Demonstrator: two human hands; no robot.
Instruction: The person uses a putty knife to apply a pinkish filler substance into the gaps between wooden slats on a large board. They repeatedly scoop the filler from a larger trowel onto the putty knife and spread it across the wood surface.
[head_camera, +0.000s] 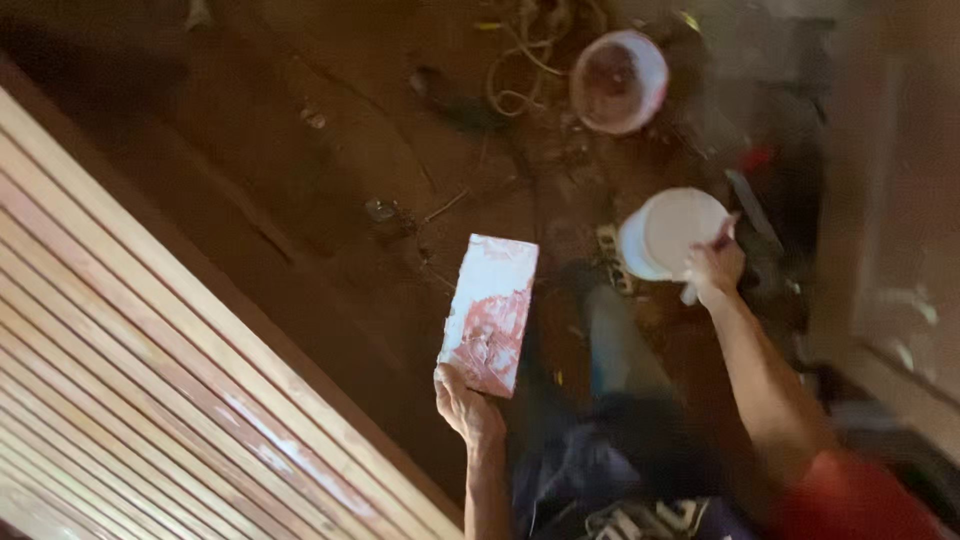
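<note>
You are holding a board (489, 313), smeared pink and white, by its near end in your left hand (466, 407), fingers closing around its lower edge. The board is hanging over the dark floor (300, 150), just right of the slatted panel (150, 380). Right of the board, your right hand (714, 266) is gripping a tool whose kind you cannot tell through the blur, at the rim of a white bucket (668, 232). Beyond the board, a second bucket (619, 80) is sitting beside a coiled rope (520, 50).
</note>
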